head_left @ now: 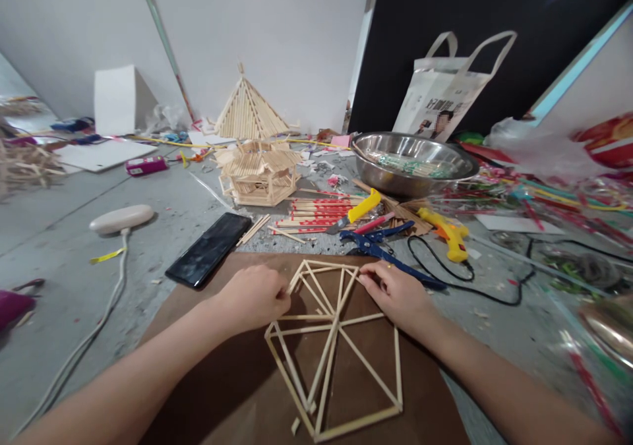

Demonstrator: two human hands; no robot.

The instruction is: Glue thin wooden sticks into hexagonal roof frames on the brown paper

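A many-sided frame of pale wooden sticks lies on a brown board, its spokes meeting near the middle. My left hand is closed at the frame's upper left side, the fingertips mostly hidden behind the knuckles. At the upper right corner, the thumb and forefinger of my right hand pinch the stick ends. A short stick offcut rests by the frame's lower left edge.
Beyond the board are a phone, blue cutters, a yellow utility knife, a yellow glue gun with black cord and red-wrapped sticks. Behind stand a stick pavilion, its pointed roof and a steel bowl.
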